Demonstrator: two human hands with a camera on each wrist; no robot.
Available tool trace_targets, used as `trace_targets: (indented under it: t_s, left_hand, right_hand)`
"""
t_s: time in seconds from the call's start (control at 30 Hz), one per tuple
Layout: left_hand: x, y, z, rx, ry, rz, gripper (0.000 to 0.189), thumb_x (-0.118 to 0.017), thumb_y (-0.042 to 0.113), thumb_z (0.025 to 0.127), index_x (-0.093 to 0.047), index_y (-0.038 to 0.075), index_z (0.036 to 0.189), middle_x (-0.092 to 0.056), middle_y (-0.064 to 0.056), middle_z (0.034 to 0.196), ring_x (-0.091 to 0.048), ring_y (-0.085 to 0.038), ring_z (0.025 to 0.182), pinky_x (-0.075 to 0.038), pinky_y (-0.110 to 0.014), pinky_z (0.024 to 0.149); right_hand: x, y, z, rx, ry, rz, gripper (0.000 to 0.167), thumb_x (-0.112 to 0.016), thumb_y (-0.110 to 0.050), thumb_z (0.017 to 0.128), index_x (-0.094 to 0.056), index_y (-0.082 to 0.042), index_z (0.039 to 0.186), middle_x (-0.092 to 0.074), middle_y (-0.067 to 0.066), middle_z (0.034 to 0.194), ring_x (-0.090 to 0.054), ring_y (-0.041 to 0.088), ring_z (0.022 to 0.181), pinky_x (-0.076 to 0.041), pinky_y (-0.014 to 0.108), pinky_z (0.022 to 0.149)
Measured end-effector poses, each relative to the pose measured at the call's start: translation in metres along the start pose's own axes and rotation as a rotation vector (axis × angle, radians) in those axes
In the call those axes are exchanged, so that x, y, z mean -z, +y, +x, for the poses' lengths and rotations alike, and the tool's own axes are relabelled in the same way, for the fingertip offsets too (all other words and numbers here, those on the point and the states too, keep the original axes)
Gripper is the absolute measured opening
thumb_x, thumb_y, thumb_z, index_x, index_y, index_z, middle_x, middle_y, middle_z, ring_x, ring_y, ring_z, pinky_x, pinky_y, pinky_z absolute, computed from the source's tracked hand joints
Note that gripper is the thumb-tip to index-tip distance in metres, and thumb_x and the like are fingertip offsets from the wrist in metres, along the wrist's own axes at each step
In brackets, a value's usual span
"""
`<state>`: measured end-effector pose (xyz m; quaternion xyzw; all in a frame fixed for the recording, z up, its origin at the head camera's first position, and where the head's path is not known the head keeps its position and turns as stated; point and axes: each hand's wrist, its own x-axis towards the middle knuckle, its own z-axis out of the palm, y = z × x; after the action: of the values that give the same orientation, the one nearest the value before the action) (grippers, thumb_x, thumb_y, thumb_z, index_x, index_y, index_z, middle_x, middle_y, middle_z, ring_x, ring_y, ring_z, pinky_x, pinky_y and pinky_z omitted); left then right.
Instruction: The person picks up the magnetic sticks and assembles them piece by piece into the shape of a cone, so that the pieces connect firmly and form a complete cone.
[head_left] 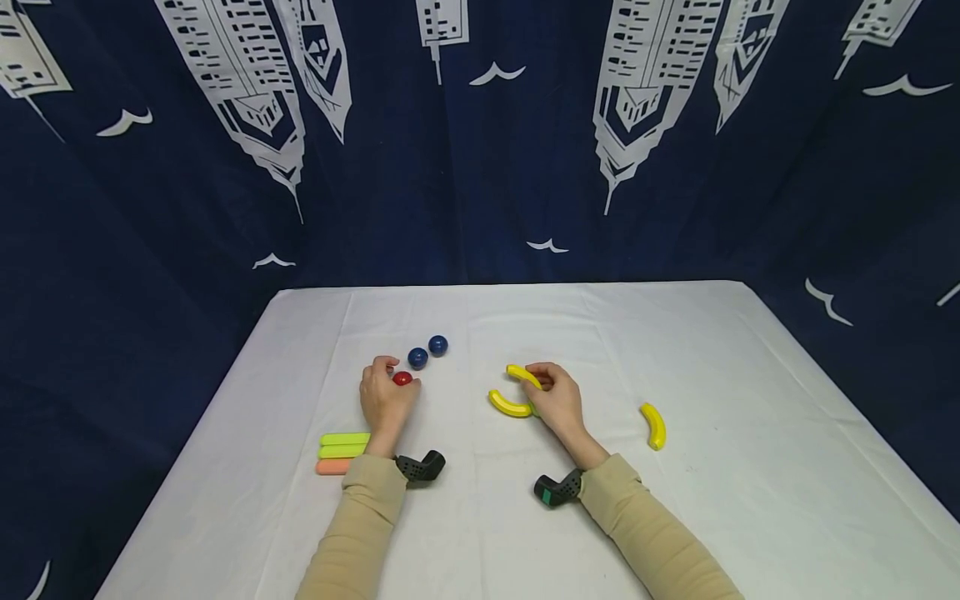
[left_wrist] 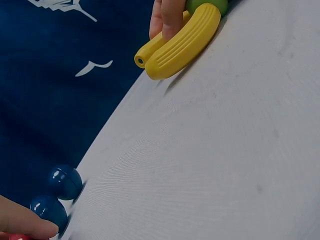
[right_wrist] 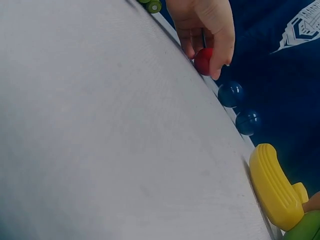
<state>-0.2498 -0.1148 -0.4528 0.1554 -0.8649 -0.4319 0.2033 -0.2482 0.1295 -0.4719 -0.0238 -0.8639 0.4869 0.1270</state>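
My left hand [head_left: 386, 398] pinches a red ball [head_left: 402, 378] between thumb and fingers, low over the white table. Just beyond it sit two dark blue balls [head_left: 417, 358], lined up diagonally; the left wrist view shows my fingertip overlapping the nearer blue ball [left_wrist: 49, 212]. My right hand [head_left: 558, 402] holds a yellow toy banana [head_left: 522, 375] by its near end. A second toy banana [head_left: 508, 406] lies close in front of it, curving the other way. A green rounded thing [right_wrist: 305, 227] shows at their ends, mostly hidden by the right hand in the head view.
Two lime green sticks [head_left: 343, 439] and an orange stick [head_left: 333, 467] lie side by side by the left wrist. Another toy banana [head_left: 653, 427] is on the table [head_left: 750, 500] to the right. A dark blue patterned cloth [head_left: 465, 183] hangs behind the table.
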Motion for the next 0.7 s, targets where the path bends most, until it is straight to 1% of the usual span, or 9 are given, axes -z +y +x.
trace_targets:
  t_s: [0.17,0.27,0.4,0.5,0.6,0.7]
  left_hand:
    - [-0.001,0.000,0.000,-0.024,0.034,-0.040,0.034,-0.074,0.008,0.071,-0.057,0.004,0.099,-0.057,-0.016,0.094,-0.052,-0.035,0.093,-0.039,-0.045,0.084]
    - [-0.002,0.003,-0.001,-0.043,0.039,-0.057,0.030,-0.075,0.011,0.071,-0.058,0.003,0.095,-0.058,-0.016,0.094,-0.053,-0.034,0.092,-0.040,-0.044,0.084]
    - [-0.005,0.007,-0.003,-0.062,0.029,-0.072,0.027,-0.076,0.012,0.073,-0.060,0.004,0.092,-0.057,-0.016,0.092,-0.054,-0.032,0.089,-0.041,-0.043,0.082]
    - [-0.009,0.011,-0.007,-0.084,0.024,-0.100,0.028,-0.078,0.013,0.073,-0.060,0.004,0.092,-0.056,-0.014,0.090,-0.053,-0.031,0.086,-0.042,-0.043,0.078]
    - [-0.014,0.015,-0.012,-0.101,0.006,-0.164,0.029,-0.079,0.015,0.072,-0.061,0.004,0.091,-0.056,-0.012,0.090,-0.054,-0.028,0.084,-0.043,-0.041,0.076]
    - [-0.021,0.019,-0.017,-0.103,-0.034,-0.234,0.030,-0.081,0.017,0.070,-0.061,0.006,0.091,-0.057,-0.009,0.090,-0.054,-0.025,0.083,-0.044,-0.037,0.073]
  right_hand:
    - [0.000,-0.002,-0.001,0.000,-0.001,0.006,0.024,-0.067,-0.013,0.083,-0.066,-0.003,0.105,-0.063,0.012,0.102,-0.059,0.023,0.091,-0.048,0.036,0.080]
    - [0.001,-0.002,-0.001,0.000,-0.001,0.008,0.024,-0.067,-0.013,0.083,-0.066,-0.004,0.105,-0.063,0.011,0.102,-0.059,0.023,0.091,-0.048,0.036,0.080]
    - [0.001,-0.001,-0.001,0.010,-0.001,0.011,0.024,-0.067,-0.013,0.083,-0.066,-0.004,0.105,-0.063,0.011,0.101,-0.059,0.023,0.091,-0.048,0.036,0.080]
    - [0.001,-0.001,-0.002,0.024,-0.001,0.012,0.024,-0.068,-0.013,0.083,-0.066,-0.004,0.105,-0.063,0.011,0.101,-0.059,0.023,0.091,-0.048,0.036,0.079]
    - [0.001,0.000,-0.003,0.039,0.000,0.010,0.024,-0.069,-0.013,0.083,-0.067,-0.005,0.105,-0.064,0.010,0.101,-0.060,0.022,0.090,-0.049,0.036,0.078]
    - [0.000,0.000,-0.004,0.054,-0.002,0.004,0.023,-0.070,-0.013,0.082,-0.068,-0.006,0.104,-0.065,0.009,0.102,-0.061,0.023,0.090,-0.050,0.036,0.078]
